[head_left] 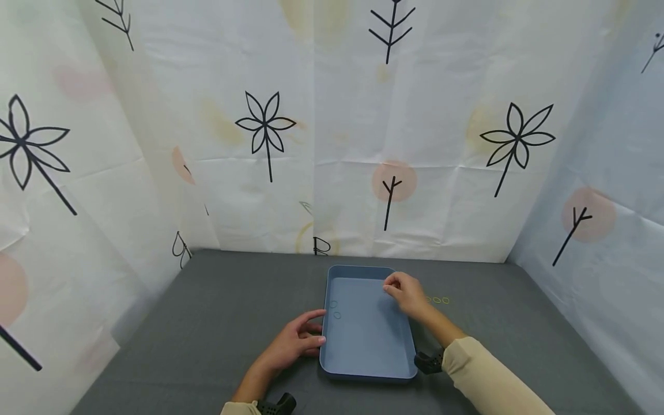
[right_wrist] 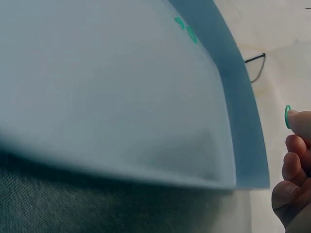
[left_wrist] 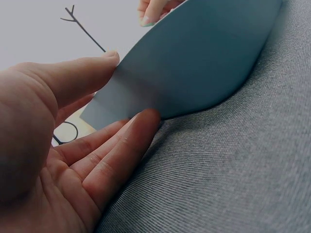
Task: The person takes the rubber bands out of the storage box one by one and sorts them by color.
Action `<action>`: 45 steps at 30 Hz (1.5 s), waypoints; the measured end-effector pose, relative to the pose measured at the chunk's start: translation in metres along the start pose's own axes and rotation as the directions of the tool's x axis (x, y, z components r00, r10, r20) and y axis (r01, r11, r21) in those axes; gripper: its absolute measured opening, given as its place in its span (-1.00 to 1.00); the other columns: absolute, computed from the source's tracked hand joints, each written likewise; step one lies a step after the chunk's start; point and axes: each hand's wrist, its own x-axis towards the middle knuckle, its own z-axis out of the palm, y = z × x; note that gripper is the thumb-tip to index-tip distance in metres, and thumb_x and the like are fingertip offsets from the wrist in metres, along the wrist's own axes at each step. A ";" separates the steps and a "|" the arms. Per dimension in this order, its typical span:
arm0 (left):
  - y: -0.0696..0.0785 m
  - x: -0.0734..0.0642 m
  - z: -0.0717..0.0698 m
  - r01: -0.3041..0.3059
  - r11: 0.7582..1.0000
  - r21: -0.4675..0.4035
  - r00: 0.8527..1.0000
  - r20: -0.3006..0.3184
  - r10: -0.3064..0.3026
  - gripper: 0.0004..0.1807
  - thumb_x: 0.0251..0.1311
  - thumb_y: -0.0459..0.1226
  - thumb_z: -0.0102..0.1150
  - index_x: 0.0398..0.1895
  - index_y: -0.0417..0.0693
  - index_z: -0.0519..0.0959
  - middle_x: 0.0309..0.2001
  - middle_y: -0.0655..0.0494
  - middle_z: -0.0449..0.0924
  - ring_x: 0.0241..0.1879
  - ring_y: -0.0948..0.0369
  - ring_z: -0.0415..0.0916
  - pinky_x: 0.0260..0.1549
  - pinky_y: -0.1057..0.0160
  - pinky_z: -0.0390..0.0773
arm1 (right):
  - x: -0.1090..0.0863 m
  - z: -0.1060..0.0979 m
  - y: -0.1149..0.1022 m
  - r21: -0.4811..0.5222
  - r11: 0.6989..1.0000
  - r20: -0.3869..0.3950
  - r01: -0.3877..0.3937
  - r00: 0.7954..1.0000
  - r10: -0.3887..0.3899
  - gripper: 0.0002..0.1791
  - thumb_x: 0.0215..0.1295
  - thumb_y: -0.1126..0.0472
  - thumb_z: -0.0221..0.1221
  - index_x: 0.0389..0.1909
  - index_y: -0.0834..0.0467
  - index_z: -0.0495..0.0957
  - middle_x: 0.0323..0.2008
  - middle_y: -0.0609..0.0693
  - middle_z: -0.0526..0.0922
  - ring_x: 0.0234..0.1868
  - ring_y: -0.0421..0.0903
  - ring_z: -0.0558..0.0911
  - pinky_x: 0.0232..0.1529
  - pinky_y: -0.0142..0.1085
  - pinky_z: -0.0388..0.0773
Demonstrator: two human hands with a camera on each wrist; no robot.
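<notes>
A blue rectangular tray (head_left: 367,351) lies on the table. My left hand (head_left: 295,341) is at its left side, thumb and fingertips touching the outside of the wall; the left wrist view shows this hand (left_wrist: 92,141) close up. Above the tray's far right part, my right hand (head_left: 407,293) pinches a small thin green ring (right_wrist: 287,117) between thumb and finger. Two similar green rings lie on the tray floor near its left wall, one ring (head_left: 334,304) farther back than the other ring (head_left: 338,315).
Right of the tray, a short row of thin yellow rings (head_left: 438,300) lies on the grey table cloth (head_left: 238,288), partly behind my right wrist. Printed white curtains (head_left: 342,127) rise around the table's back and sides.
</notes>
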 end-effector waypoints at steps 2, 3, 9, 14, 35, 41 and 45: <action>0.000 0.000 0.000 0.001 1.000 0.001 1.000 0.000 -0.001 -0.32 0.27 -0.33 0.24 0.43 -0.18 0.23 0.10 -0.26 0.44 -0.12 0.08 0.56 -0.16 0.00 0.62 | -0.001 -0.004 0.001 0.004 1.000 -0.007 0.001 1.000 -0.001 -0.95 0.31 0.36 0.21 -0.34 0.26 0.56 -0.47 -0.05 0.50 -0.45 -0.13 0.43 -0.45 -0.28 0.40; 0.000 0.000 -0.001 0.001 1.000 0.002 1.000 0.001 -0.001 -0.32 0.27 -0.32 0.24 0.43 -0.18 0.23 0.11 -0.26 0.44 -0.12 0.08 0.56 -0.16 0.00 0.62 | -0.002 -0.007 0.001 0.004 1.000 -0.009 0.004 1.000 -0.004 -0.95 0.31 0.35 0.21 -0.33 0.27 0.55 -0.47 -0.04 0.50 -0.45 -0.13 0.43 -0.45 -0.28 0.40; 0.001 0.000 -0.001 0.001 1.000 0.003 1.000 0.003 -0.001 -0.32 0.27 -0.31 0.25 0.43 -0.18 0.23 0.11 -0.26 0.44 -0.11 0.08 0.56 -0.15 0.01 0.62 | -0.005 -0.019 0.008 -0.009 1.000 -0.022 -0.002 1.000 0.002 -0.95 0.32 0.35 0.20 -0.32 0.28 0.55 -0.46 -0.03 0.51 -0.44 -0.12 0.42 -0.42 -0.28 0.40; 0.001 0.000 0.001 0.000 1.000 -0.001 1.000 -0.002 0.000 -0.32 0.27 -0.34 0.23 0.42 -0.19 0.23 0.11 -0.28 0.43 -0.11 0.07 0.55 -0.16 -0.01 0.62 | -0.011 -0.028 0.019 -0.030 0.999 -0.029 -0.014 0.999 0.013 -0.95 0.31 0.36 0.21 -0.33 0.27 0.55 -0.45 -0.03 0.52 -0.43 -0.12 0.43 -0.42 -0.27 0.41; -0.005 -0.001 -0.001 -0.010 1.000 -0.022 1.000 0.012 0.010 -0.31 0.28 -0.34 0.22 0.44 -0.21 0.20 0.10 -0.28 0.43 -0.09 0.07 0.55 -0.16 0.03 0.62 | -0.032 -0.047 0.058 -0.132 0.990 -0.081 -0.058 0.996 0.048 -0.93 0.22 0.41 0.25 -0.42 0.26 0.56 -0.49 -0.02 0.53 -0.45 -0.11 0.44 -0.42 -0.26 0.40; -0.006 0.000 -0.001 -0.013 0.999 -0.032 1.000 0.012 0.013 -0.32 0.28 -0.35 0.21 0.44 -0.20 0.20 0.10 -0.28 0.43 -0.09 0.07 0.55 -0.16 0.03 0.62 | -0.037 -0.051 0.070 -0.151 0.985 -0.086 -0.088 0.993 0.076 -0.92 0.22 0.39 0.26 -0.43 0.26 0.56 -0.49 -0.02 0.54 -0.44 -0.12 0.45 -0.39 -0.23 0.39; -0.005 0.001 -0.001 -0.004 0.999 -0.033 1.000 0.006 0.004 -0.32 0.28 -0.35 0.22 0.44 -0.19 0.21 0.10 -0.27 0.43 -0.09 0.06 0.55 -0.16 0.01 0.62 | -0.040 -0.054 0.075 -0.151 0.982 -0.088 -0.112 0.991 0.099 -0.92 0.23 0.38 0.26 -0.43 0.26 0.56 -0.49 -0.02 0.55 -0.45 -0.13 0.44 -0.39 -0.23 0.39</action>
